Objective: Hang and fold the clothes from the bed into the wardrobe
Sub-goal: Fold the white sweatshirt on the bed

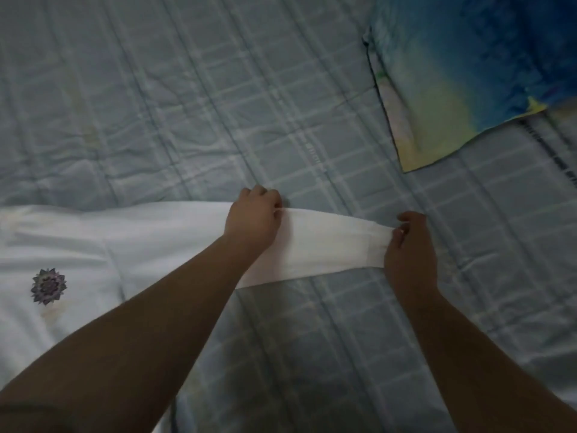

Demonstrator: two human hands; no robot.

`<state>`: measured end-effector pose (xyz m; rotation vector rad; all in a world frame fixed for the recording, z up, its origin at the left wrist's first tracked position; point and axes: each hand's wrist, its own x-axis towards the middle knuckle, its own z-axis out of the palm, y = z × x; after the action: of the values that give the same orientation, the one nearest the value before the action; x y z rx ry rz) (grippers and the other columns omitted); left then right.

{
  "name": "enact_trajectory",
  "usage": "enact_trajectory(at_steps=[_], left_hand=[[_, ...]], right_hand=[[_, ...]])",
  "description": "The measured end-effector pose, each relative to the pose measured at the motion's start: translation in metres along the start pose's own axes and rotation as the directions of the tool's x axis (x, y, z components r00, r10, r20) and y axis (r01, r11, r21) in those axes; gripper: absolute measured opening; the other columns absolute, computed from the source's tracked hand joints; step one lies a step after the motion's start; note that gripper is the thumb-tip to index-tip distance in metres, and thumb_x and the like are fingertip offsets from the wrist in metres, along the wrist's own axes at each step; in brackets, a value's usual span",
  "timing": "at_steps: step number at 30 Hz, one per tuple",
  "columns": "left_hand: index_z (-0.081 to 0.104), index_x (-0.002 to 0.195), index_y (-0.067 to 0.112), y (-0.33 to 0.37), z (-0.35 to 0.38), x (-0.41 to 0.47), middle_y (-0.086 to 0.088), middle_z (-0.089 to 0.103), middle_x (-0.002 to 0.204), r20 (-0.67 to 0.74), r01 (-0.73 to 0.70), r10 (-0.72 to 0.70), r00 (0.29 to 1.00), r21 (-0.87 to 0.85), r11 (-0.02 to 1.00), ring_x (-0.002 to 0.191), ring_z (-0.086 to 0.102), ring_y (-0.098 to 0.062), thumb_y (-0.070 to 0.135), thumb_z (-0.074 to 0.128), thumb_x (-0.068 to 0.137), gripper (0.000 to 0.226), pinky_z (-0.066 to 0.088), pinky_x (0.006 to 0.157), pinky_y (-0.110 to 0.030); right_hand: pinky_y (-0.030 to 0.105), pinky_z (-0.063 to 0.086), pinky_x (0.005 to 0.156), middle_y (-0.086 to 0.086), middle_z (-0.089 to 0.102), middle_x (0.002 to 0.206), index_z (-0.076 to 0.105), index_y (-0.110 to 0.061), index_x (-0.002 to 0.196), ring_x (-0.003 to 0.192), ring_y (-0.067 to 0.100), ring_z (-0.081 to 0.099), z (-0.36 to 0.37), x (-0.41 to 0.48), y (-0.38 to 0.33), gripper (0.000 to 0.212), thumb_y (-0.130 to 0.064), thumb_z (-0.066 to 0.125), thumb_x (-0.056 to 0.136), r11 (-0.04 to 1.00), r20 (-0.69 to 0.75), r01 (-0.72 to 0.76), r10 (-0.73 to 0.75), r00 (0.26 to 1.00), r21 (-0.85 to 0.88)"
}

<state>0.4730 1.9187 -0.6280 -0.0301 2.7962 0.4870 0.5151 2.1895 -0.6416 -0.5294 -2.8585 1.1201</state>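
Spread flat on plaid bedsheet (187, 104): white shirt (93, 245), body at left. Pinching cuff end of sleeve (327, 245) with right hand (409, 245); gripping sleeve's far edge mid-length with left hand (253, 217). Long axis left-to-right, pointing away from body. Likely next: fold leftward over body, led from right hand's end.

The garment (150, 242) is plain white from the fingers of the left hand (253, 217) to those of the right hand (409, 245). Well left of the left fingers it bears a purple-and-grey starburst motif (48, 285), with a faint brownish stain (51, 314) below. The bedsheet (187, 104) beyond the fingertips is pale blue-grey, checked with lighter lines. Above the right fingers, a cloth (484, 64) shades from deep blue to yellow.
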Motion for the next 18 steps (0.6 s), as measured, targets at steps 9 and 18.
enact_trajectory(at_steps=[9, 18], left_hand=[[0.045, 0.145, 0.002, 0.024, 0.041, -0.078, -0.023, 0.036, 0.155, -0.147, -0.116, 0.103, 0.984, -0.079, 0.990, 0.147, 0.028, -0.040, 0.016, 0.060, 0.084, 0.065, 0.024, 0.120, -0.050], [0.027, 0.157, 0.025, 0.043, 0.067, -0.073, -0.010, 0.020, 0.165, -0.015, -0.117, 0.119, 0.993, 0.096, 0.988, 0.153, 0.009, -0.031, 0.042, 0.028, 0.096, 0.064, 0.005, 0.123, -0.051]], right_hand=[[0.030, 0.041, 0.074, 0.011, 0.063, 0.094, 0.060, 0.003, 0.109, 0.087, 0.021, 0.061, 0.003, 0.000, -0.001, 0.050, -0.042, 0.066, 0.089, 0.898, 0.100, -0.435, 0.427, 0.899, 0.073], [0.035, 0.049, 0.077, 0.021, 0.067, 0.105, 0.064, 0.003, 0.113, 0.093, 0.028, 0.063, -0.015, 0.008, -0.024, 0.026, -0.003, 0.062, 0.088, 0.859, 0.240, -0.471, 0.423, 0.874, 0.202]])
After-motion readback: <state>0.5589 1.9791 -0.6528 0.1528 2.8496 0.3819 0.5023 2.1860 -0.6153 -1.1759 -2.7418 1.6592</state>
